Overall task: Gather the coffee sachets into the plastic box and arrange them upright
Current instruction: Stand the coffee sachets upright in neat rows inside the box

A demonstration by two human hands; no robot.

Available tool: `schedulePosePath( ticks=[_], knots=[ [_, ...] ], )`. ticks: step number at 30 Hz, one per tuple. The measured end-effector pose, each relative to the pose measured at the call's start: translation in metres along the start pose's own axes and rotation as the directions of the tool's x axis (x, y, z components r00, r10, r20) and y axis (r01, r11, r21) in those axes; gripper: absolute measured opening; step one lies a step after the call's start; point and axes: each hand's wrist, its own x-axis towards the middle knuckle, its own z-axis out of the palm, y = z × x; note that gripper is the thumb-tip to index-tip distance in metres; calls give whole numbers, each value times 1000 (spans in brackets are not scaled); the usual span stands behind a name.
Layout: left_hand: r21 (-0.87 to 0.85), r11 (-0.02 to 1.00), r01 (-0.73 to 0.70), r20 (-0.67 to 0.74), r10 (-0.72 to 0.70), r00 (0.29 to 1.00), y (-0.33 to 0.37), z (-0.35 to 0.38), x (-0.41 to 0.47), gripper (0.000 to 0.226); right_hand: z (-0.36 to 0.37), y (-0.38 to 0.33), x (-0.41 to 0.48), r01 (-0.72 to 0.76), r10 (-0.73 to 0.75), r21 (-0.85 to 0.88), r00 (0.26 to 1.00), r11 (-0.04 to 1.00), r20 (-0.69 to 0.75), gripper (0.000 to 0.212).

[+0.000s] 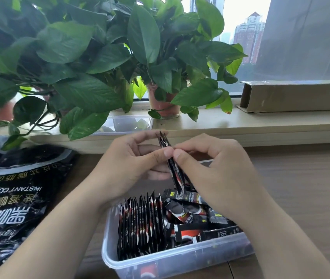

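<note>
A clear plastic box [160, 260] stands on the wooden table near the front edge. Along its left side several black-and-red coffee sachets [142, 222] stand upright in a row. More sachets [196, 216] lie loose and flat in its right part. Above the box, my left hand [127, 168] and my right hand [216, 170] together pinch a small stack of sachets [173, 168], held edge-on and nearly vertical. The thumbs meet at the stack's middle.
A large black instant coffee bag [17, 198] lies open on the table to the left. Potted plants [99, 57] crowd the windowsill behind, with a clear lid or container [127, 123] under the leaves. A long cardboard box [297, 95] lies on the sill at the right.
</note>
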Motion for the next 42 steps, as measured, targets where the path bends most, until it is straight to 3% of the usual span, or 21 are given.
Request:
schedulePosePath(
  ticks=[3, 6, 11, 17, 19, 23, 30, 35, 39, 42],
  knots=[
    [-30, 999, -24, -58, 22, 998, 1, 0, 0, 54, -1, -3, -2, 72, -54, -120, 988, 990, 147, 33],
    [-52, 998, -26, -82, 21, 996, 1, -1, 0, 47, 1, -2, -4, 62, -38, -201, 992, 978, 121, 47],
    [-48, 999, -2, -136, -4, 991, -1, -2, 2, 41, 3, 1, -2, 68, -45, -194, 991, 979, 122, 51],
    [-39, 999, -21, -190, 13, 982, -1, -2, 3, 34, 4, 0, -4, 117, -33, -271, 954, 955, 296, 58],
    [-61, 998, -25, -195, 12, 981, -1, -3, 3, 33, 4, 4, -4, 89, -34, -207, 967, 974, 253, 58],
    [-133, 991, -23, -193, -3, 981, 1, -4, 3, 37, 2, 8, -2, 78, -71, -117, 995, 990, 64, 29],
    [-163, 986, -45, -184, 14, 983, 1, -5, 3, 40, 2, 11, -1, 14, -13, -19, 998, 1000, 57, 16],
    [-107, 993, -48, -141, 32, 989, 1, -3, 2, 38, 4, 16, -1, -55, 50, 39, 993, 998, 111, 29],
    [-91, 995, -34, -117, 23, 993, 0, -4, 2, 41, 4, 10, -3, 55, -35, -132, 988, 990, 149, 36],
    [-90, 996, -18, -125, 7, 992, 0, -4, 2, 43, 3, 8, -4, 77, -29, -206, 973, 975, 229, 53]
  ],
)
